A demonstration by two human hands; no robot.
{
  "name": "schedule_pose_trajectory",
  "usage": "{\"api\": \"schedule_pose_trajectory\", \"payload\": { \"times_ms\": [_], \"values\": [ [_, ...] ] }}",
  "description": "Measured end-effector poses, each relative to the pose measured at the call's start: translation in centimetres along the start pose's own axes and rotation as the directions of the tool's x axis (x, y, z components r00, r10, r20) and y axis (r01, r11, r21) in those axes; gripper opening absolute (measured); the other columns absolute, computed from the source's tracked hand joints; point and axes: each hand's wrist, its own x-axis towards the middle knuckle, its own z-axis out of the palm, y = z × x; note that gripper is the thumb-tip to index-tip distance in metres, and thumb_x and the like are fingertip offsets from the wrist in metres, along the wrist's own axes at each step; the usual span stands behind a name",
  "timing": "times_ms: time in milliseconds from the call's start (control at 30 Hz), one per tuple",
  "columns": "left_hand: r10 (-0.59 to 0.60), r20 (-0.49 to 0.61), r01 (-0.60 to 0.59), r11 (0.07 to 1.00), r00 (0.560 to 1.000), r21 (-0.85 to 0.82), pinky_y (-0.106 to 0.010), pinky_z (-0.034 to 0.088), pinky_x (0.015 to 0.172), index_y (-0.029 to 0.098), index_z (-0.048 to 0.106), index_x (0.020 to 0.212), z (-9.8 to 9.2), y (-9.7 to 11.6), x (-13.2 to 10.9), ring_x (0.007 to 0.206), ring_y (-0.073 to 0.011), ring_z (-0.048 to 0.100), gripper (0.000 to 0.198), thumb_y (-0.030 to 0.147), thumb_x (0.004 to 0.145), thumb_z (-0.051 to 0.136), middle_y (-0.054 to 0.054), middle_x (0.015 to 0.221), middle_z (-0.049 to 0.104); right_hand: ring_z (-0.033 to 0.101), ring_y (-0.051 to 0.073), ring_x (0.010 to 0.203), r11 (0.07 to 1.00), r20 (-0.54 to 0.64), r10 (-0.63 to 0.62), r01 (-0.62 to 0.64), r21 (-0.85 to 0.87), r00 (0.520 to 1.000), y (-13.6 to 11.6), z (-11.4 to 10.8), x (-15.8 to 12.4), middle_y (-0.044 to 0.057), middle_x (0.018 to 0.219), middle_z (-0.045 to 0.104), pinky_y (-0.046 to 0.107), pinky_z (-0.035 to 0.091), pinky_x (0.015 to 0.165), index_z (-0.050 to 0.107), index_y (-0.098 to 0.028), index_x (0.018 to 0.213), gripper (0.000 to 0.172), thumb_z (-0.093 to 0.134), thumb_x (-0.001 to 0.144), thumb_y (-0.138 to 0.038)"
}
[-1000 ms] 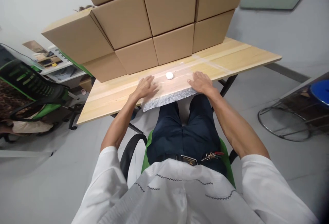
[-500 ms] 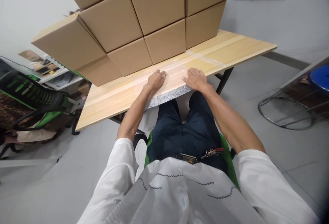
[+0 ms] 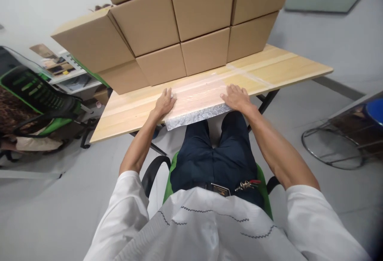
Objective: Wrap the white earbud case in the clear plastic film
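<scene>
A thin, clear plastic sheet (image 3: 197, 95) lies over the front part of the wooden table (image 3: 125, 111). Its near strip hangs past the table edge and looks crinkled and silvery. At the sheet's left side, my left hand (image 3: 164, 103) rests palm down with slightly bent fingers. Over on the right side, my right hand (image 3: 237, 98) lies on the sheet near the table edge, its fingers spread out. Neither hand visibly lifts anything.
Stacked cardboard boxes (image 3: 206, 51) line the back of the table. To the left are a green and black office chair (image 3: 38, 97), with a person partly visible, and a shelf (image 3: 67, 77). A blue-seated stool (image 3: 375, 111) stands at right.
My left hand has slid left across the sheet to its left side, so the hands are farther apart. My right hand stays at the right side. The view has shifted slightly.
</scene>
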Motion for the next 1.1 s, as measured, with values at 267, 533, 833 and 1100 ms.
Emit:
{"api": "schedule_pose_trajectory", "payload": {
  "times_ms": [267,533,833,1100],
  "values": [
    [0.025,0.037,-0.023,0.999,0.999,-0.047,-0.065,0.016,0.160,0.009,0.021,0.201,1.3,0.6,-1.2,0.199,-0.0432,0.015,0.093,0.063,0.126,0.038,-0.029,0.210,0.018,0.021,0.049,0.195,0.996,0.000,-0.083,0.083,-0.042,0.997,-5.7,-0.3,1.0,0.026,0.208,0.026,0.075,0.011,0.158,0.037,-0.004,0.198,0.099,0.032,0.125,-0.072],
    [0.012,0.062,-0.012,1.000,0.998,0.006,-0.068,0.027,0.157,0.015,0.022,0.202,1.6,0.9,-1.4,0.199,-0.0425,0.017,0.090,0.061,0.126,0.039,-0.026,0.211,0.014,0.041,0.042,0.190,0.880,0.174,-0.471,0.447,0.161,0.865,-19.3,2.8,2.5,0.017,0.201,0.048,0.063,0.027,0.159,0.059,-0.013,0.186,0.078,0.036,0.126,-0.057],
    [0.053,0.028,-0.053,0.999,0.998,-0.012,-0.072,0.031,0.155,0.023,0.048,0.192,2.2,1.0,-1.2,0.197,-0.0434,0.025,0.078,0.067,0.129,0.034,-0.020,0.212,0.017,0.018,0.039,0.197,0.946,0.210,-0.323,0.313,0.081,0.923,-11.9,3.5,6.9,0.019,0.211,0.020,0.057,0.014,0.162,0.030,-0.004,0.200,0.095,0.037,0.126,-0.062],
    [0.065,0.065,-0.068,0.996,0.996,0.054,-0.070,0.035,0.153,0.023,0.048,0.193,0.9,2.0,-2.2,0.198,-0.0418,0.018,0.073,0.056,0.129,0.033,-0.019,0.211,0.022,0.018,0.042,0.197,0.986,0.167,-0.167,0.168,0.009,0.972,-3.7,1.5,8.2,0.024,0.210,0.019,0.060,0.018,0.161,0.025,-0.002,0.200,0.099,0.035,0.125,-0.066]
  ]
}}
